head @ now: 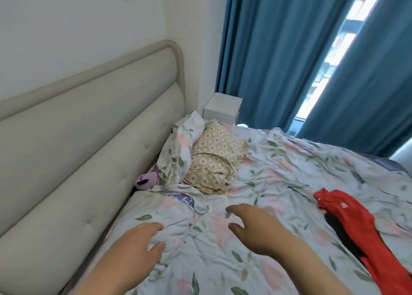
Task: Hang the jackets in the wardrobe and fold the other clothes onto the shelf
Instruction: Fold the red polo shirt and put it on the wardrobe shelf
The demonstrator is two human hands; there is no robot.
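Though partly off-frame, red garment [354, 219] over half-hidden dark cloth [334, 225]

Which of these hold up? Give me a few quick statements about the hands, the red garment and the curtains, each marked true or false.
1. The red garment lies on the bed, to the right of both hands. True.
2. The right hand grips the red garment. False: it holds nothing and is apart from the garment.
3. The curtains are blue. True.
4. The left hand holds a hanger. False: it rests on the floral sheet; no hanger is in view.
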